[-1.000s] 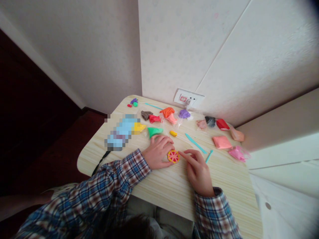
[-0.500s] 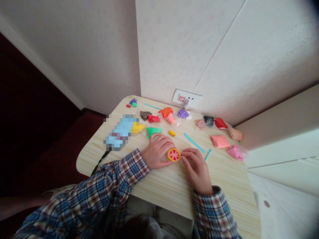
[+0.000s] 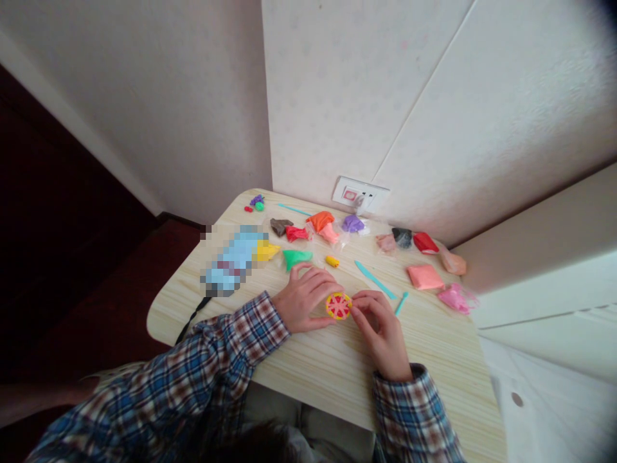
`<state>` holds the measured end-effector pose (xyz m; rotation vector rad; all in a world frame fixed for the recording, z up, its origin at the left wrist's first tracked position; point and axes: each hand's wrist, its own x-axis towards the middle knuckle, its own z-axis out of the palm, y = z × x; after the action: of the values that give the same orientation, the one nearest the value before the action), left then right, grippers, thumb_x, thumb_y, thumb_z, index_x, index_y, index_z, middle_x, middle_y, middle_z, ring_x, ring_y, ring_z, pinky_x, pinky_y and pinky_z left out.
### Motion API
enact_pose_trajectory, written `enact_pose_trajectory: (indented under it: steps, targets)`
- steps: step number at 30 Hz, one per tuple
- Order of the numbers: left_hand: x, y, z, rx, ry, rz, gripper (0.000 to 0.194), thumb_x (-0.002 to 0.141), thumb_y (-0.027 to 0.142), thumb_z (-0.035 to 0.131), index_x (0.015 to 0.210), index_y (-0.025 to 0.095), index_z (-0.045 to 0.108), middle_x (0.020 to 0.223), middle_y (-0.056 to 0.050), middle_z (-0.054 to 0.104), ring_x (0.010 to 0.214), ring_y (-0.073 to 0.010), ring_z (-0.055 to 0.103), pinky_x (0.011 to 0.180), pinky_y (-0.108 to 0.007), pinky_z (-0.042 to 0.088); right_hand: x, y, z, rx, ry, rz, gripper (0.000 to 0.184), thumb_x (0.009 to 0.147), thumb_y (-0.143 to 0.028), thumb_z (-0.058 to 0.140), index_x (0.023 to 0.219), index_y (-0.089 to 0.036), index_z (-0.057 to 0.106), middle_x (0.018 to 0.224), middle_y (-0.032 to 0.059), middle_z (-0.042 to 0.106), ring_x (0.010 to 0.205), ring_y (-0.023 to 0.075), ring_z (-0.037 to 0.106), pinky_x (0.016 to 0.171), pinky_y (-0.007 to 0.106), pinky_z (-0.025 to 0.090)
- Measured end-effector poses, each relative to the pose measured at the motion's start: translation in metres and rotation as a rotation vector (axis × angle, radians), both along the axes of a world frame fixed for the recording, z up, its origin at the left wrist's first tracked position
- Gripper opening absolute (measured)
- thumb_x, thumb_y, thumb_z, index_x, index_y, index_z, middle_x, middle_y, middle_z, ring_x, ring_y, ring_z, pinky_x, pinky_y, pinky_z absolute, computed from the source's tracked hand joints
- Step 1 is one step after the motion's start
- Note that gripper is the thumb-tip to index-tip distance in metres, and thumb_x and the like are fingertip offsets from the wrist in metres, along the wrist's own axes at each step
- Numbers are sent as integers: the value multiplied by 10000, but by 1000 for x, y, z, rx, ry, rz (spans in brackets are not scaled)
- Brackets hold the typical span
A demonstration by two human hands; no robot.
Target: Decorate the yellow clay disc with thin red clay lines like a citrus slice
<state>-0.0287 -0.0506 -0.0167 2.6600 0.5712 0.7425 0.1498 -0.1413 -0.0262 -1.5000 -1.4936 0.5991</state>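
Observation:
A small round clay disc [image 3: 339, 306] with a yellow rim, pink spokes and red wedges lies near the middle of the table. Its left side rests between the thumb and fingers of my left hand [image 3: 308, 299], which is closed around it. At the disc's right edge is my right hand [image 3: 383, 334], thumb and forefinger pinched together; whatever they hold is too small to make out. Just beyond the hands lies a yellow clay lump [image 3: 332, 261]. A turquoise clay knife [image 3: 373, 279] and a shorter turquoise tool [image 3: 402, 303] lie by my right hand.
Bagged clay, including green [image 3: 296, 258], orange [image 3: 320, 220], purple [image 3: 353, 224] and salmon [image 3: 425, 277], spreads across the table [image 3: 308, 379]. Small clay pieces [image 3: 257, 202] sit at the far left corner. A blurred blue item [image 3: 236, 257] lies left; a wall socket [image 3: 360, 193] is behind.
My right hand's fingertips have come in from slightly right of the disc to its edge. My left hand stays around the disc. The view has shifted slightly.

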Motion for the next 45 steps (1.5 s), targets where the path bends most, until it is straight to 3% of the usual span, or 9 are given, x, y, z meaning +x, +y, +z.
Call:
enact_pose_trajectory:
  steps: [9,25,45]
  targets:
    - [0,0,0,-4,17,9,384,800,439,569,1085,182,550,1088,-64,624,1068,-219,529,1021,-422,226,-3,0,3,-5,26,4,153,867,-298,513,782,-202,597,895,65,561,880,195,530,791,375,442]
    - [-1,-2,1,18,-52,26,352,819,399,543,1095,181,541,1055,-59,638,1016,-196,567,1028,-422,246,-4,-1,0,-95,80,118,146,854,-325,534,823,-211,619,1006,69,558,994,205,531,909,393,420]
    - [-1,-5,2,15,-54,-16,304,852,366,522,1093,181,544,1071,-56,655,1030,-177,572,1038,-408,242,-7,1,0,-93,14,106,123,834,-320,565,835,-211,622,983,60,573,955,204,537,873,374,421]
